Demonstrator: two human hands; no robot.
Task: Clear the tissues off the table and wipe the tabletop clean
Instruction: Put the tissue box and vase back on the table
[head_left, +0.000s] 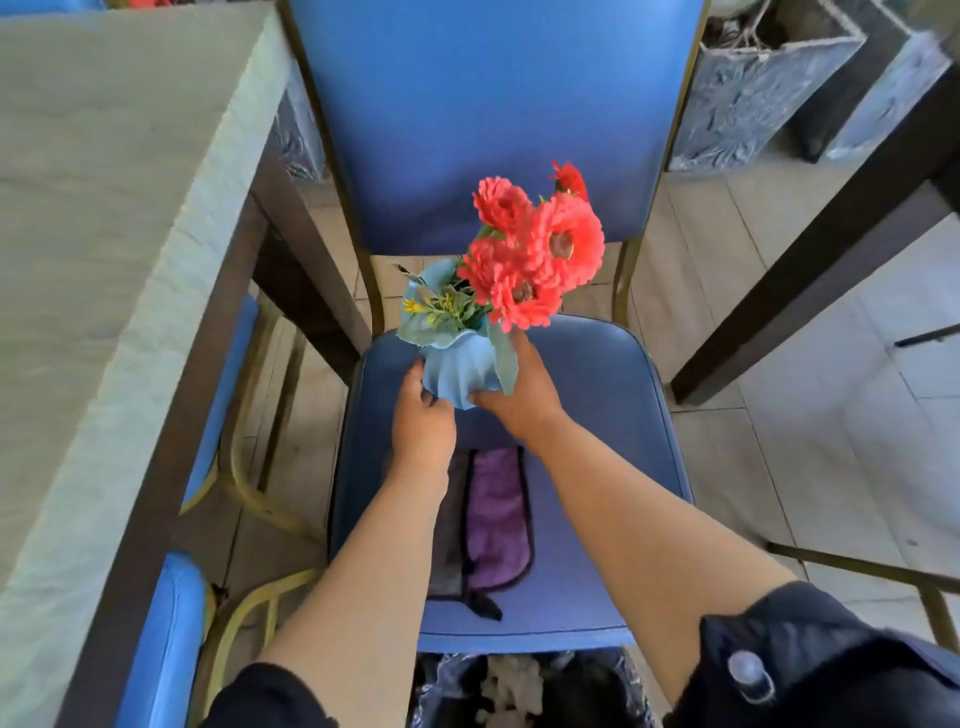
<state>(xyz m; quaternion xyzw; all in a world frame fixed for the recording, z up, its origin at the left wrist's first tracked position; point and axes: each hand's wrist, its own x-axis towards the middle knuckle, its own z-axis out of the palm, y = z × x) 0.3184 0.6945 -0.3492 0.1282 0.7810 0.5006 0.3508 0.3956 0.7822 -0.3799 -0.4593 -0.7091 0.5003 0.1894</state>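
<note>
The vase's (460, 371) base is hidden behind the left hand (422, 415) and right hand (522, 397), so whether it touches the chair seat (597, 395) cannot be told; the purple cloth (496, 525) at lower centre is partly covered by both forearms; the table (93, 234) runs off the left edge; the bin (524, 686) and its pale crumpled contents are cut by the bottom edge.

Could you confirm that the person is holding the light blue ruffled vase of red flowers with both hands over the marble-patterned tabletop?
Not quite: the head view shows the light blue ruffled vase of red flowers held by the left hand and the right hand over the blue padded chair seat, not over the marble-patterned tabletop, which lies off to the left.
</note>
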